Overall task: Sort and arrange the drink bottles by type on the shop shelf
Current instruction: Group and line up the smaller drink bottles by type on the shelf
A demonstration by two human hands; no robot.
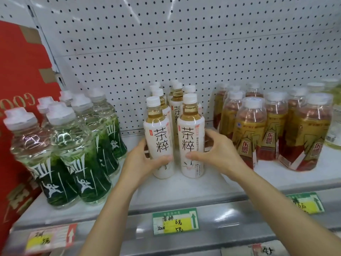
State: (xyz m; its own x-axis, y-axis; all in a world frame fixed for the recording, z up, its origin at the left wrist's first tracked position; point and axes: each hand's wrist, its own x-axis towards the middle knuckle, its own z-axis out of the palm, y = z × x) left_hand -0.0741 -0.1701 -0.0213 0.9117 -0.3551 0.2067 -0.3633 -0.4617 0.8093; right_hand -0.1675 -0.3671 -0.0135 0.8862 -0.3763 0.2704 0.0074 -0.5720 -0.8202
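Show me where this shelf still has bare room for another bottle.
Bare shelf lies in front of the two white tea bottles, between the green-label bottles and the gold-and-red bottles. A narrower strip runs along the front right edge. The left and right groups stand tightly packed; both hands hold the tea bottles.

white pegboard wall [184, 43] behind; red carton [20, 74] at left.
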